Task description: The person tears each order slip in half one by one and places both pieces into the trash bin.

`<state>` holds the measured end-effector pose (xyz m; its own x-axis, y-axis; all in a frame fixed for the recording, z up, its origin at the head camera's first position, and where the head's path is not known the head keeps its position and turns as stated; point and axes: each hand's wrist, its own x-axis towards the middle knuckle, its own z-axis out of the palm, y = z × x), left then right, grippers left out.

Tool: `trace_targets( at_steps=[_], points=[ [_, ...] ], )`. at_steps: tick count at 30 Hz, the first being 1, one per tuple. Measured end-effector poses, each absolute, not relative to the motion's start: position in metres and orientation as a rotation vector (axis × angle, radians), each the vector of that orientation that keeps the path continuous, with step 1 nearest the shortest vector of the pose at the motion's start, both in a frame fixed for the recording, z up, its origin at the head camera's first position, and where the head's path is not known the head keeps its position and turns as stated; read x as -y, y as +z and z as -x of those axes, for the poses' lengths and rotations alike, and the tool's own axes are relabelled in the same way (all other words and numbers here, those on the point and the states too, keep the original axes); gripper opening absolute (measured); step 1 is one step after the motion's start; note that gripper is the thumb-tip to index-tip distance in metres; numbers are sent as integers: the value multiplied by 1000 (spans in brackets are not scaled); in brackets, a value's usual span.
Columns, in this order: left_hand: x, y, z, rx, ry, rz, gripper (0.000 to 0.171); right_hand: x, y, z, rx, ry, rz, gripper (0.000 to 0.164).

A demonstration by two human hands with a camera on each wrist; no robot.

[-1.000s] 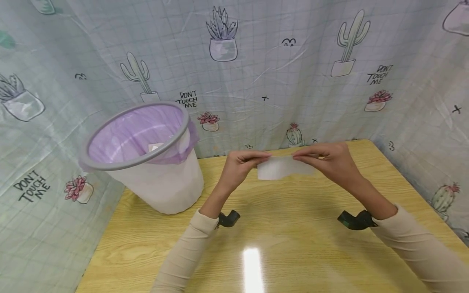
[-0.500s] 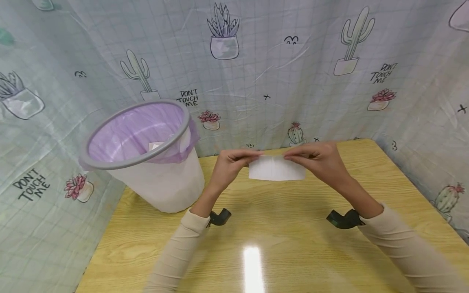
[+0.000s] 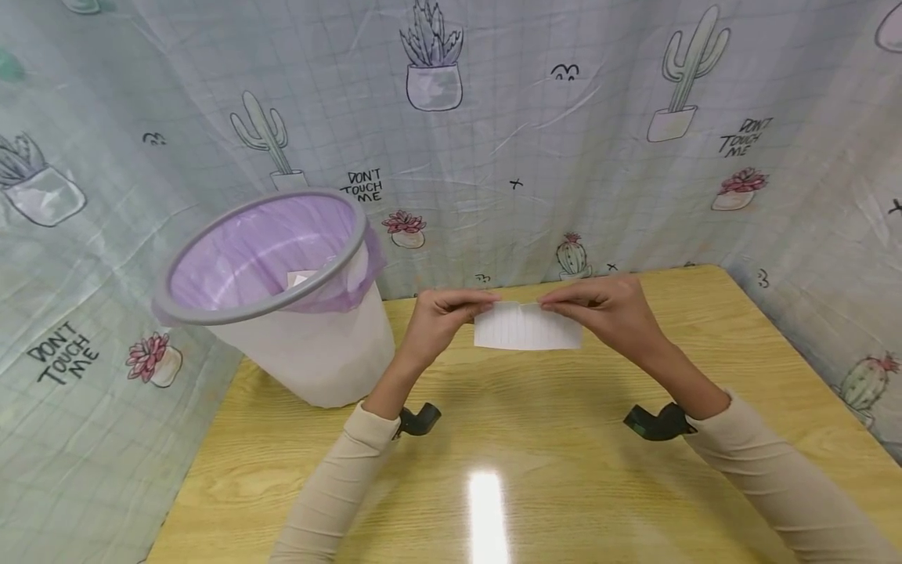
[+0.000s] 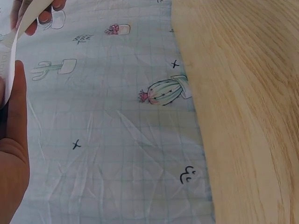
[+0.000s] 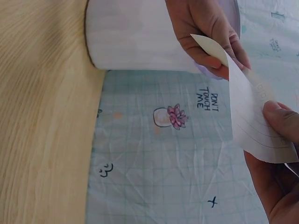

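A lined strip of white paper (image 3: 527,329) is held up above the table between both hands. My left hand (image 3: 444,317) pinches its top edge left of centre, and my right hand (image 3: 606,309) pinches the same edge to the right. Between the fingertips the top edge has a small step; whether it is a tear or a fold I cannot tell. In the right wrist view the paper (image 5: 247,112) curves, with printed lines and faint marks. Only part of the paper (image 4: 9,60) shows in the left wrist view, beside the thumb.
A white bin (image 3: 331,352) with a grey rim and purple liner stands at the table's left back; pale scraps (image 3: 301,277) lie inside. Behind the wooden table (image 3: 550,454) hangs a cactus-print curtain (image 3: 479,157). Black wrist mounts (image 3: 420,421) sit under both forearms.
Both hands have shifted a little left with the paper. Its face now turns more evenly toward the head view, so the lines show. The two pinching grips look the same.
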<state>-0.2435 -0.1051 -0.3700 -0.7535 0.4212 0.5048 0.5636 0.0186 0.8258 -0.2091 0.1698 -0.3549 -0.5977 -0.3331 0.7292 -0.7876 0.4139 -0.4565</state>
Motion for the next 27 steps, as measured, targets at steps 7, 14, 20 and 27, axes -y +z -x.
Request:
trace_targets(
  at_steps=[7,14,20,27],
  points=[
    [110,-368,242,2149,-1833,1033,16,-164,-355,210,2125,1126,-937,26],
    [116,-369,243,2138,-1832,1028,17,-157,-353,212,2103,1155,-945,25],
    [123,-370,243,2127,-1833,1007,16,-149,-353,214,2107,1162,-956,23],
    [131,-368,241,2142,-1819,982,16,-142,-352,215,2116,1160,-954,21]
  ],
)
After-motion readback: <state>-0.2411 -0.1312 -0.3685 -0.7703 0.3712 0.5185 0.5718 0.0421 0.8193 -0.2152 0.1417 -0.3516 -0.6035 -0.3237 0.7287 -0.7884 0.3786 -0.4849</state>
